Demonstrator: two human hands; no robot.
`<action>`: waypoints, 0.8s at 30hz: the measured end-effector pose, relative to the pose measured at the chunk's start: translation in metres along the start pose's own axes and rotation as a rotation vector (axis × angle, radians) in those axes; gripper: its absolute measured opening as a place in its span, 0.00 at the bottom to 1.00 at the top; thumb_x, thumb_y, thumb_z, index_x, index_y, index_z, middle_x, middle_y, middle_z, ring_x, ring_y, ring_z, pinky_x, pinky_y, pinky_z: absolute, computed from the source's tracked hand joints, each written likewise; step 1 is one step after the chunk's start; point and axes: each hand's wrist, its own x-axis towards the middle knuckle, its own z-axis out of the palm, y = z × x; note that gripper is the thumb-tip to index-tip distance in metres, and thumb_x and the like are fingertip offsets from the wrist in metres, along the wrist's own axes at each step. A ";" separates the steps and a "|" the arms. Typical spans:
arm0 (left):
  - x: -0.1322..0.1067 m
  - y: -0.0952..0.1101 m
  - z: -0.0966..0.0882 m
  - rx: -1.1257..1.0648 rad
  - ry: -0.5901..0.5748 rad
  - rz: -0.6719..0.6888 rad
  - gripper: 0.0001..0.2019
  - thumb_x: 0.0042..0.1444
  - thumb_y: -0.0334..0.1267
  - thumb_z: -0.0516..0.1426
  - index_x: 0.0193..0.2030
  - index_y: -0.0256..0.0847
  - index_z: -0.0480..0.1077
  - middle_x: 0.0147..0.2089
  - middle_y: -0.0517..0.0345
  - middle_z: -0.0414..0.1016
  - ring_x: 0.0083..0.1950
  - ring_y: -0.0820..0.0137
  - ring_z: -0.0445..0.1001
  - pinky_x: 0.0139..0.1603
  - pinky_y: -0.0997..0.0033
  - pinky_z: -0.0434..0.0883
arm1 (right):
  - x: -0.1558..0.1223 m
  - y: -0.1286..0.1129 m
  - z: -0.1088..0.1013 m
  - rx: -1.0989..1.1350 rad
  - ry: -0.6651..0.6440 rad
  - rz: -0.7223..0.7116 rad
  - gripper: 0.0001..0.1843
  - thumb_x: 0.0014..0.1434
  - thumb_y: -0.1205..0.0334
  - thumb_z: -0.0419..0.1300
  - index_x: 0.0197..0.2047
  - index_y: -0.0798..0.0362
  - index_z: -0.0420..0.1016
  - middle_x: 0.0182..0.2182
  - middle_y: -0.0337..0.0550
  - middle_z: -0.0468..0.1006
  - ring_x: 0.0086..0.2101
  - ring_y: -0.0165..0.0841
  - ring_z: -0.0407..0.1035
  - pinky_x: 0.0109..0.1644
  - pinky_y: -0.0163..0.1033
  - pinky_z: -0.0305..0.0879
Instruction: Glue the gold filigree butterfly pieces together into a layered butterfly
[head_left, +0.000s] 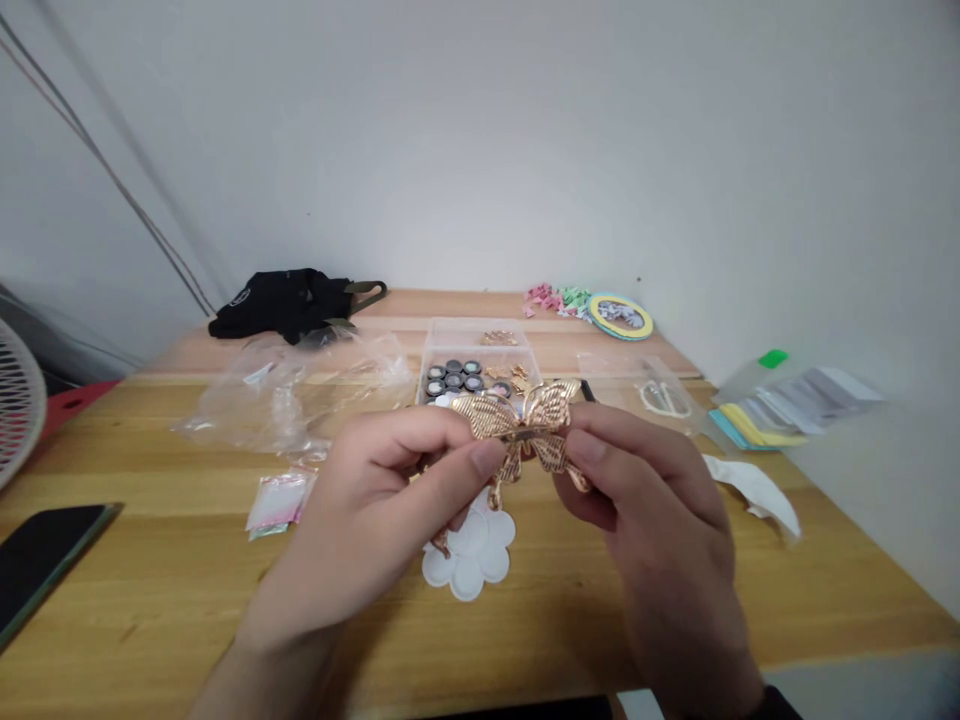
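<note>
A gold openwork butterfly hair clip (546,405) is held up in front of me, with a metal bar across its middle facing me. My left hand (397,490) pinches its left wings between thumb and fingers. On the other side, my right hand (645,500) grips the right wing edge between thumb and forefinger. Below the clip, a white flower-shaped palette (469,560) lies on the table, partly hidden by my left hand. Behind it stands an open clear plastic box (442,345) with dark round pots and small gold pieces.
Clear plastic bags (255,400) lie at left, near small packets (277,503) and a dark phone (52,560). A black bag (289,303), pink and green bits (559,298) and a yellow-rimmed oval piece (621,316) are at the back. Cards (810,405) and white paper (754,490) lie right.
</note>
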 end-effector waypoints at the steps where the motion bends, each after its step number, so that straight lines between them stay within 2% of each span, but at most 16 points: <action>1: 0.000 0.000 0.000 -0.013 -0.007 -0.001 0.15 0.58 0.36 0.59 0.19 0.41 0.68 0.15 0.66 0.66 0.15 0.81 0.60 0.11 0.82 0.53 | 0.000 0.000 0.000 0.005 0.005 -0.005 0.20 0.62 0.56 0.56 0.19 0.50 0.60 0.18 0.36 0.61 0.21 0.29 0.57 0.22 0.36 0.53; 5: 0.001 -0.001 -0.001 -0.030 -0.015 -0.002 0.16 0.58 0.37 0.58 0.19 0.41 0.68 0.15 0.65 0.65 0.15 0.81 0.60 0.11 0.82 0.52 | -0.001 0.002 0.000 -0.005 0.015 -0.027 0.20 0.62 0.57 0.56 0.20 0.50 0.61 0.18 0.36 0.61 0.21 0.28 0.56 0.22 0.35 0.54; 11: 0.002 -0.003 -0.001 -0.022 0.036 0.009 0.13 0.56 0.37 0.60 0.21 0.41 0.69 0.15 0.66 0.63 0.15 0.79 0.59 0.11 0.81 0.53 | 0.006 0.009 0.000 -0.062 -0.008 -0.036 0.16 0.63 0.58 0.55 0.24 0.52 0.67 0.18 0.32 0.57 0.19 0.24 0.49 0.20 0.33 0.45; 15: 0.014 -0.012 0.001 -0.082 0.069 0.029 0.07 0.55 0.41 0.62 0.32 0.41 0.73 0.16 0.67 0.63 0.15 0.79 0.59 0.12 0.80 0.55 | 0.027 0.018 0.001 0.159 -0.227 0.106 0.16 0.64 0.58 0.51 0.24 0.52 0.64 0.14 0.29 0.53 0.17 0.23 0.44 0.20 0.32 0.42; 18: 0.026 -0.021 0.001 -0.155 0.069 0.021 0.13 0.54 0.44 0.63 0.44 0.42 0.72 0.17 0.69 0.63 0.16 0.79 0.59 0.14 0.80 0.56 | 0.044 0.029 0.004 0.436 -0.436 0.281 0.14 0.62 0.57 0.51 0.25 0.51 0.61 0.11 0.24 0.49 0.15 0.22 0.38 0.18 0.30 0.37; 21: 0.036 -0.027 0.001 -0.197 0.016 -0.051 0.16 0.51 0.46 0.64 0.43 0.40 0.72 0.20 0.65 0.70 0.16 0.79 0.59 0.14 0.78 0.56 | 0.056 0.043 0.008 0.576 -0.597 0.374 0.15 0.60 0.52 0.54 0.26 0.51 0.60 0.10 0.22 0.48 0.13 0.21 0.36 0.17 0.29 0.36; 24: 0.039 -0.028 -0.002 -0.201 0.003 -0.073 0.13 0.50 0.46 0.64 0.35 0.40 0.70 0.21 0.64 0.71 0.16 0.80 0.59 0.14 0.78 0.56 | 0.060 0.051 0.008 0.492 -0.601 0.341 0.17 0.57 0.48 0.57 0.27 0.51 0.63 0.10 0.22 0.49 0.13 0.21 0.37 0.17 0.29 0.37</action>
